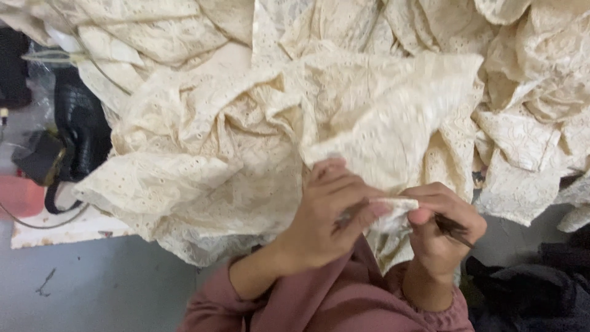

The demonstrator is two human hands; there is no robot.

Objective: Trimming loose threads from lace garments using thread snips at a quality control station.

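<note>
A big heap of cream eyelet-lace fabric (258, 123) fills most of the view. My left hand (329, 215) pinches a folded edge of this fabric (393, 206) between thumb and fingers. My right hand (439, 230) grips the same edge from the right and also holds a thin dark tool (455, 230), possibly small snips, whose tip points toward the fabric edge. Both hands sit close together at the lower middle, just above my pink sleeves (332, 307).
A black bag (80, 129) with a strap lies at the left beside a red object (18, 193) and a white board (67, 230). Grey floor (92, 289) shows lower left. Dark cloth (534, 289) lies at lower right.
</note>
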